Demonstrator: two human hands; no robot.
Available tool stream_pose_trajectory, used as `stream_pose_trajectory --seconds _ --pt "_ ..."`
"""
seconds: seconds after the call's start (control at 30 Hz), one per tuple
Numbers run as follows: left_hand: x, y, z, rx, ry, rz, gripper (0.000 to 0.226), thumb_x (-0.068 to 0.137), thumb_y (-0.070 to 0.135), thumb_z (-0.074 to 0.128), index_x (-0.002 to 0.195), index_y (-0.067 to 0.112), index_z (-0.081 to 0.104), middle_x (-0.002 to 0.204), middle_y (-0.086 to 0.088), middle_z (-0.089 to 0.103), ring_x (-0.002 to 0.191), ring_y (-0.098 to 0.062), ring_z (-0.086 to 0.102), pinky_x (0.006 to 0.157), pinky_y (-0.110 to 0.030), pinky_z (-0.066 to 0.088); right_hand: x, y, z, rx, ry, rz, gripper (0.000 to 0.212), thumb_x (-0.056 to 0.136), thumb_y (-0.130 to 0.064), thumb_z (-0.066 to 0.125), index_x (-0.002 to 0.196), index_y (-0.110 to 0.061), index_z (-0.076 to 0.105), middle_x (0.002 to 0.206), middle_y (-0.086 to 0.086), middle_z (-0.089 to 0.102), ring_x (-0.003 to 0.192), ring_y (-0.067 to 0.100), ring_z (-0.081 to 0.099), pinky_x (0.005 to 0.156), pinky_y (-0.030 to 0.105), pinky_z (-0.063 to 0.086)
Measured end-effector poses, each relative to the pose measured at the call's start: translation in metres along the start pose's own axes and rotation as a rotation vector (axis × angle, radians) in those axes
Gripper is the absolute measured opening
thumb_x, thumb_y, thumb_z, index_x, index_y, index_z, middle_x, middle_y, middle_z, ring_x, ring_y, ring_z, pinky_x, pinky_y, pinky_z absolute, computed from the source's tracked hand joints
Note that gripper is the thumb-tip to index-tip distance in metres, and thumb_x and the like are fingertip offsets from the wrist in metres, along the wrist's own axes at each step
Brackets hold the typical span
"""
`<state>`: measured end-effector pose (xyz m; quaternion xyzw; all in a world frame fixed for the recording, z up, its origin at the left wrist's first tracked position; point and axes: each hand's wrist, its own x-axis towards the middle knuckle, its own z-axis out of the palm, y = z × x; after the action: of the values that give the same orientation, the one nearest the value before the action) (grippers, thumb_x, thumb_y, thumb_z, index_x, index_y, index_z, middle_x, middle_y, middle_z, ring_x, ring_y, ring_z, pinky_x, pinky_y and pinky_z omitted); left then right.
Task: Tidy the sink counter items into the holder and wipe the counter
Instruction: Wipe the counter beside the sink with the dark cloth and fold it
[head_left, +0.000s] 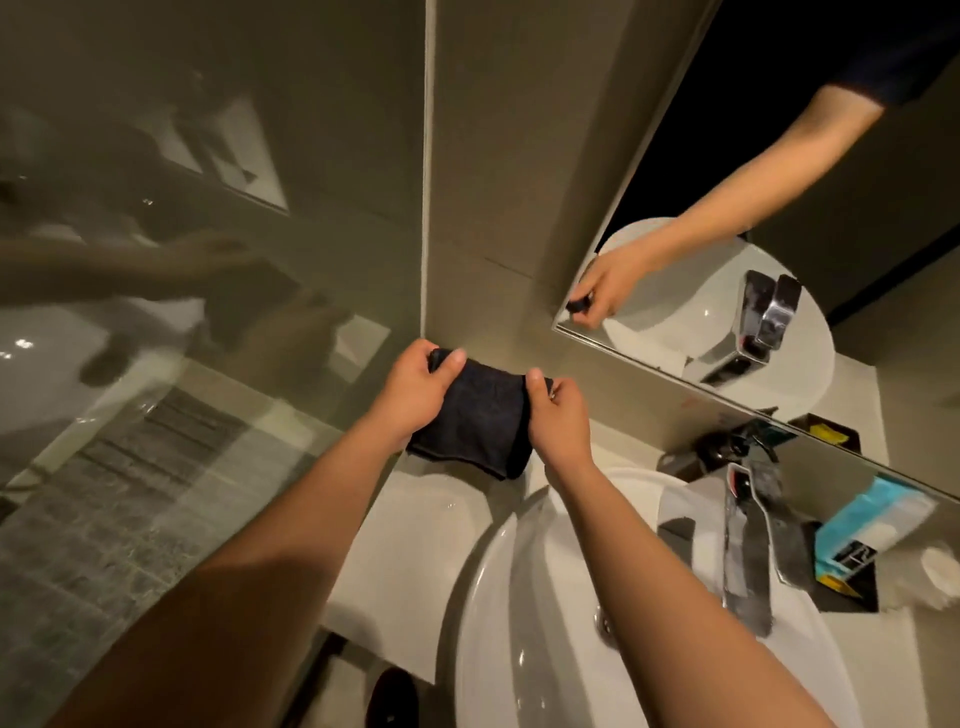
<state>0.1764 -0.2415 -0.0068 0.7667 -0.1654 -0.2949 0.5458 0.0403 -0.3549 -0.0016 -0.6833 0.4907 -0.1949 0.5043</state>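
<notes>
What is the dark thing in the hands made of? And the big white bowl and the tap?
The dark cloth looks like soft woven fabric: it folds and droops. The basin looks like glossy white ceramic, with bright reflections. The tap looks like polished metal, mirror-shiny, though it is blurred.

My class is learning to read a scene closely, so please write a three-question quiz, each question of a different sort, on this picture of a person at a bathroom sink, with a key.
1. True or false: the dark cloth lies flat on the counter, untouched.
2. Which hand grips the cloth's top corner nearest the glass partition? A) left hand B) right hand C) neither
3. Fill in: the faucet stands over the white ____.

Key
1. False: both hands hold it up above the counter.
2. A
3. basin
</notes>
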Motion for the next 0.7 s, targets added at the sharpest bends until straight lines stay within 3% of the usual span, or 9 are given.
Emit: stream_pose_trajectory --seconds 0.07,0.13,0.2,0.27,0.4,0.53,0.6,0.7 --pt "0.032 -0.008 0.009 -0.008 -0.035 -0.027 0.034 0.097 0.044 0.063 0.110 0.014 0.057 0.108 -0.009 0.066 0.104 -0.024 0.064 0.095 -0.043 0.053 0.031 0.014 0.009 -0.057 -0.014 0.028 0.049 0.097 -0.057 0.048 0.079 -0.012 0.047 0.071 0.000 0.049 0.065 0.019 0.051 0.068 0.034 0.041" --pt "0.053 -0.025 0.017 0.024 -0.081 -0.063 0.051 0.096 0.047 0.062 0.134 0.015 0.051 0.128 -0.008 0.060 0.122 -0.024 0.059 0.108 -0.043 0.047 0.059 0.045 0.013 -0.159 -0.056 0.065 0.073 0.085 -0.075 0.040 0.089 -0.004 0.056 0.082 0.009 0.060 0.081 0.035 0.067 0.077 0.041 0.053" --pt "0.062 -0.043 0.025 0.106 -0.106 -0.080 0.061 0.096 0.049 0.061 0.145 0.016 0.045 0.138 -0.006 0.055 0.129 -0.022 0.054 0.110 -0.039 0.043 0.073 0.073 0.010 -0.269 -0.086 0.074 0.074 0.083 -0.077 0.035 0.090 -0.006 0.056 0.086 0.014 0.067 0.092 0.041 0.070 0.081 0.044 0.055" --pt "0.062 -0.059 0.031 0.183 -0.118 -0.033 0.059 0.097 0.046 0.060 0.145 0.013 0.046 0.139 -0.007 0.055 0.127 -0.023 0.054 0.107 -0.036 0.043 0.057 0.065 0.001 -0.322 -0.091 0.047 0.067 0.089 -0.072 0.036 0.091 -0.007 0.055 0.089 0.013 0.070 0.092 0.041 0.069 0.079 0.041 0.052" --pt "0.050 -0.078 0.041 0.285 -0.113 0.149 0.048 0.099 0.038 0.060 0.138 0.013 0.055 0.138 -0.005 0.055 0.125 -0.021 0.054 0.104 -0.030 0.040 0.026 0.053 -0.015 -0.329 -0.053 0.005 0.045 0.104 -0.046 0.045 0.115 -0.005 0.059 0.108 0.014 0.071 0.100 0.033 0.064 0.084 0.039 0.047" --pt "0.045 -0.086 0.047 0.534 -0.119 0.393 0.047 0.093 0.049 0.058 0.130 0.021 0.064 0.131 0.001 0.063 0.123 -0.023 0.055 0.107 -0.040 0.040 -0.016 0.065 -0.032 -0.517 0.034 -0.100 0.048 0.103 -0.048 0.044 0.127 -0.009 0.059 0.125 0.010 0.068 0.116 0.031 0.062 0.099 0.045 0.047" --pt "0.047 -0.087 0.050 0.723 -0.235 0.494 0.053 0.091 0.058 0.059 0.133 0.027 0.064 0.133 0.003 0.061 0.130 -0.021 0.051 0.112 -0.039 0.032 -0.034 0.077 -0.037 -0.659 0.073 -0.125 0.051 0.103 -0.049 0.046 0.136 -0.011 0.055 0.140 0.010 0.060 0.133 0.029 0.052 0.108 0.045 0.039" --pt "0.051 -0.092 0.054 0.915 -0.393 0.548 0.067 0.086 0.068 0.060 0.142 0.031 0.057 0.145 0.003 0.053 0.141 -0.020 0.041 0.120 -0.040 0.023 -0.051 0.091 -0.040 -0.812 0.068 -0.052 0.071 0.101 -0.058 0.037 0.156 -0.012 0.031 0.168 0.007 0.022 0.157 0.023 0.012 0.122 0.043 0.018"
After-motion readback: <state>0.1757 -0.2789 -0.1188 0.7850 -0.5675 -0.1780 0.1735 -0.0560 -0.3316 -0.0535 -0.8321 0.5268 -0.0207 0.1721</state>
